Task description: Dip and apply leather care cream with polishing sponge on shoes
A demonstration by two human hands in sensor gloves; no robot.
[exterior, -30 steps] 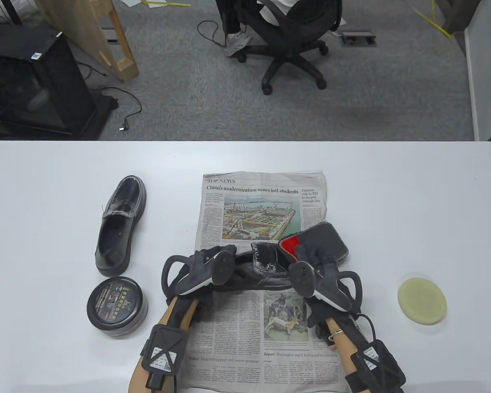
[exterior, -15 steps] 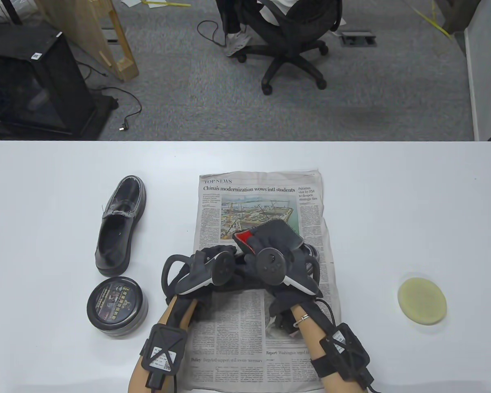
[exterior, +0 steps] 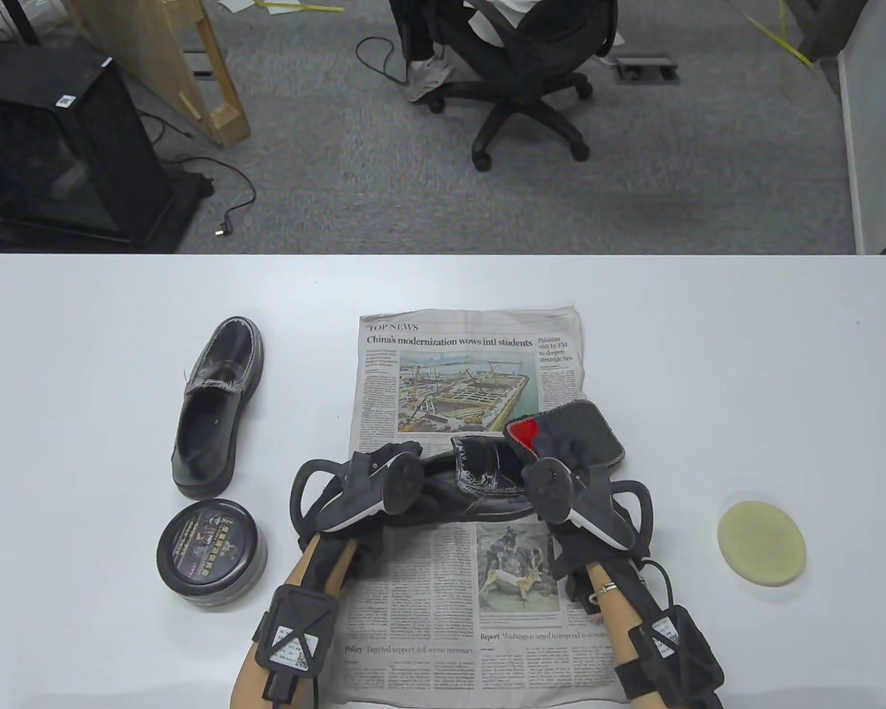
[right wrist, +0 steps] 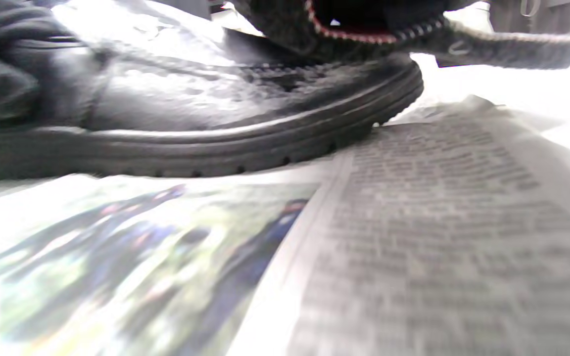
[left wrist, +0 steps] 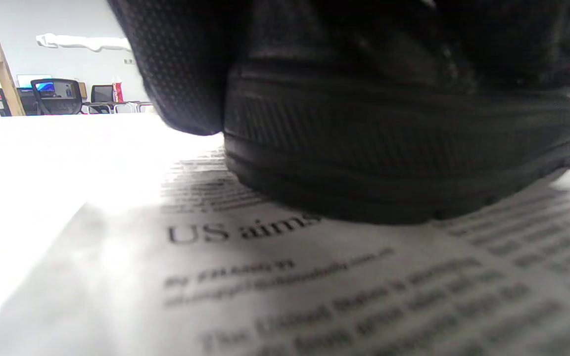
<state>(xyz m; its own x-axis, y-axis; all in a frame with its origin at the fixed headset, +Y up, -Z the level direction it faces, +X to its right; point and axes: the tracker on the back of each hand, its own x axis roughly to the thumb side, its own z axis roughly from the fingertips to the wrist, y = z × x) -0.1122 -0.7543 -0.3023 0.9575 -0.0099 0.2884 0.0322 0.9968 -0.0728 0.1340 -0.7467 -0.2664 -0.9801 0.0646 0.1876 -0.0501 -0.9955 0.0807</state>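
A: Where's the shoe being worked on?

B: Black shoe (exterior: 480, 480) lies sideways on the newspaper (exterior: 443, 591), heel end to the left, toe to the right. Sole sits flat on the print in the left wrist view (left wrist: 389, 163) and the right wrist view (right wrist: 206, 133).

A: L hand?

B: Left hand (exterior: 373, 491) is on the heel end, gloved fingers wrapped over the back of the shoe. Tracker hides most of it, but the grip shows in the left wrist view.

A: R hand?

B: Right hand (exterior: 561, 473) is at the toe end, fingers clamped on a dark grey cloth (exterior: 579, 432) w/ a red patch and stitched edge. Cloth sits over the toe; right wrist view shows it (right wrist: 344, 20) hanging just above the toe cap, can't tell if it's touching.

A: Sponge & cream?

B: Polishing sponge (exterior: 762, 543), pale yellow disc, lies on the table (exterior: 709, 332) well to the right of the paper, no hand near it. Cream tin (exterior: 212, 552), black, lid on, stands left of the paper near the front edge.

A: Other shoe?

B: Second shoe (exterior: 218, 406) is upright on the bare table just behind the tin, toe pointing away from the person, apart from the paper.

A: Anything beyond the table?

B: Office chair (exterior: 520, 66) on grey carpet, black cabinet (exterior: 59, 140) far left.
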